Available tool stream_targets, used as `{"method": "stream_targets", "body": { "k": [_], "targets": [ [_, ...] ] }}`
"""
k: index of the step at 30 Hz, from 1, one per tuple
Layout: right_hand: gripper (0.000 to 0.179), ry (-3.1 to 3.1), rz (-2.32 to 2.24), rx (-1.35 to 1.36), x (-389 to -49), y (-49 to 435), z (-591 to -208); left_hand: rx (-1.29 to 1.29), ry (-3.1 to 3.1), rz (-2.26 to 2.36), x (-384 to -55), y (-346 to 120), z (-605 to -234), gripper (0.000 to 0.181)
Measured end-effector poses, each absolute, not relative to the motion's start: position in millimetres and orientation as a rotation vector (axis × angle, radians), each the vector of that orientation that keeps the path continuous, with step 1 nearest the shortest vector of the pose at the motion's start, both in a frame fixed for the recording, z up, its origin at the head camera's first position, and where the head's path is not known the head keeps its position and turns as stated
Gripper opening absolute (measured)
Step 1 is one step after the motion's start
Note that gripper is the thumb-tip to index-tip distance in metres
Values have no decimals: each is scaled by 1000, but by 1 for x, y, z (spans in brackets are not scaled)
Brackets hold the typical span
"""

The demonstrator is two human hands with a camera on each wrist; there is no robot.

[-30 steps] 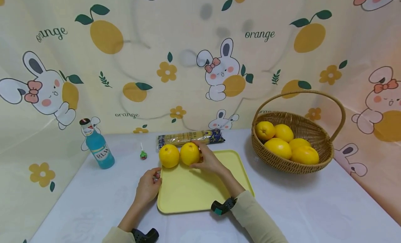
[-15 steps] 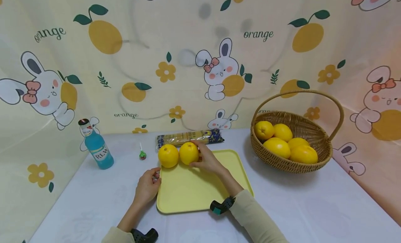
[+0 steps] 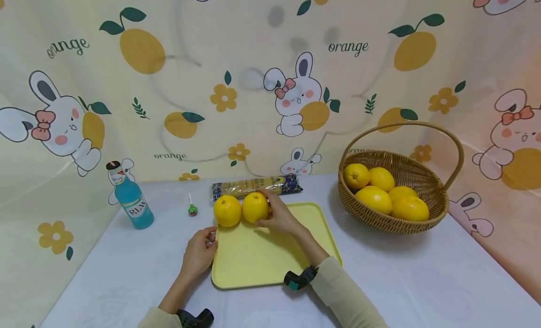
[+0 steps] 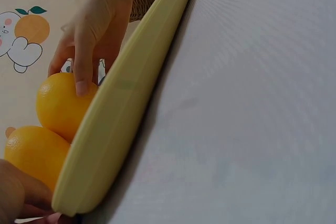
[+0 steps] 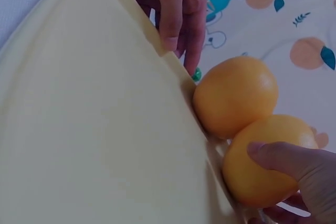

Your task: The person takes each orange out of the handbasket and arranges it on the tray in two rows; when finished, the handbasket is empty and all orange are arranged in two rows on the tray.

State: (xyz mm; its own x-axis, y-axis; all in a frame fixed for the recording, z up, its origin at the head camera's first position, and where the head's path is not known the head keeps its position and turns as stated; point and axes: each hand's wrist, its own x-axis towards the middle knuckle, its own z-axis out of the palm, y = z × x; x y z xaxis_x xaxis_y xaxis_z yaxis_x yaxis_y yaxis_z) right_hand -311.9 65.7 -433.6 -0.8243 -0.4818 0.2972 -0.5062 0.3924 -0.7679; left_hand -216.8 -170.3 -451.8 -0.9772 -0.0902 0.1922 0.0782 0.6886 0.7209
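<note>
Right hand (image 3: 281, 217) holds orange (image 3: 255, 207); left hand (image 3: 198, 253) grips tray (image 3: 270, 257) edge.

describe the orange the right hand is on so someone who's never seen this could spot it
Find the yellow tray in the middle of the white table. Two oranges sit side by side at its far left corner; it is the right one, with the right hand wrapped round it, while its neighbour goes untouched.
</note>
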Motion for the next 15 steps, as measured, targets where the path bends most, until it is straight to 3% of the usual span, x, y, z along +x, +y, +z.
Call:
{"method": "stream_targets", "body": {
  "k": [6, 15],
  "targets": [
    [89, -2634, 1424, 912, -309, 77, -424, 12, -2688, -1173, -217, -169, -453, 37],
    [70, -2652, 1350, 972, -296, 118, -385, 22, -2689, -1174, -218, -170, -452, 37]
  ]
}}
